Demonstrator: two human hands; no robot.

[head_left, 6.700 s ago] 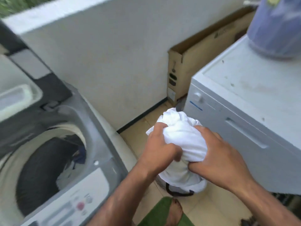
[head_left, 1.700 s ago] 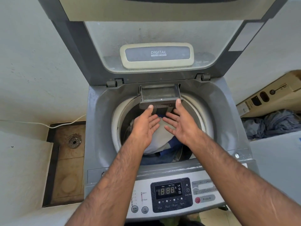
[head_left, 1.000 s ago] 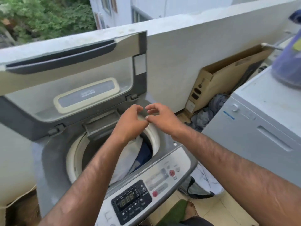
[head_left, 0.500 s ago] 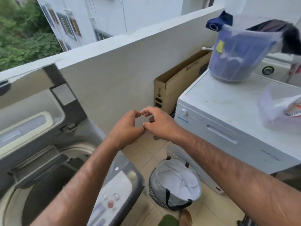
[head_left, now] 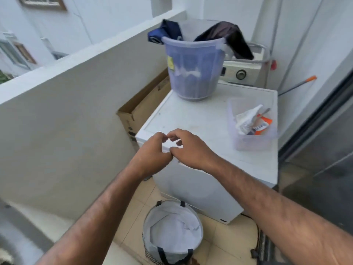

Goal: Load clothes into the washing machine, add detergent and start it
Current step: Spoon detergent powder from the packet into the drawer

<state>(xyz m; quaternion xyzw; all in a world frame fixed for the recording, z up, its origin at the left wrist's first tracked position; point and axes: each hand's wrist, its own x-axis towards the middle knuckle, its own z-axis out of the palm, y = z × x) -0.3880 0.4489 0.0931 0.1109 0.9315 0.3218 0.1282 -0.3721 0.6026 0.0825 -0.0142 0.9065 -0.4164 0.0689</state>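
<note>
My left hand (head_left: 152,150) and my right hand (head_left: 189,148) hover together over the front edge of a white appliance (head_left: 210,131), fingers loosely curled, fingertips touching, nothing in either. On top of it to the right stands a clear plastic tub (head_left: 252,127) with detergent packets inside. Further back sits a translucent blue bucket (head_left: 193,67) with dark clothes draped over its rim. On the floor below my hands stands a white-lined laundry bag (head_left: 172,232). Only a blurred edge of the washing machine (head_left: 11,241) shows at the bottom left.
A low white balcony wall (head_left: 66,92) runs along the left. A flat cardboard box (head_left: 141,106) leans between wall and appliance. A second machine with a dial (head_left: 240,73) stands behind the bucket. A stick with an orange tip (head_left: 298,85) leans at right.
The view has swung right, away from the washing machine toward the white appliance. My hands, which had let the white cloth go into the drum, now hover together over the appliance's edge.
</note>
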